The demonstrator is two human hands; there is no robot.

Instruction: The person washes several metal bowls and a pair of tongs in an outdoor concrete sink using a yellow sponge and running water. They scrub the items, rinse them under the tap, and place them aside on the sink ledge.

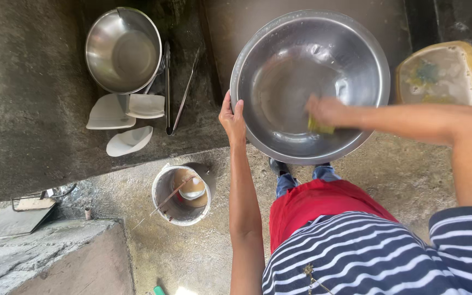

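Silver steel bowl (310, 54), yellow sponge (321, 128), white plates (127, 112) — red shorts (318, 202), navy-white striped shirt (356, 257)

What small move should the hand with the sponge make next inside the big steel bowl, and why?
Probably sweep the yellow sponge under the right hand toward the far wall of the large round steel bowl; wet streaks show there, and the left hand steadies the rim.

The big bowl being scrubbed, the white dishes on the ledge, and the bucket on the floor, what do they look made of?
Big bowl: likely stainless steel, shiny grey with bright glints. White dishes: smooth matte white, plastic or ceramic; cannot tell which. Bucket: probably plastic, dull, grimy white wall.
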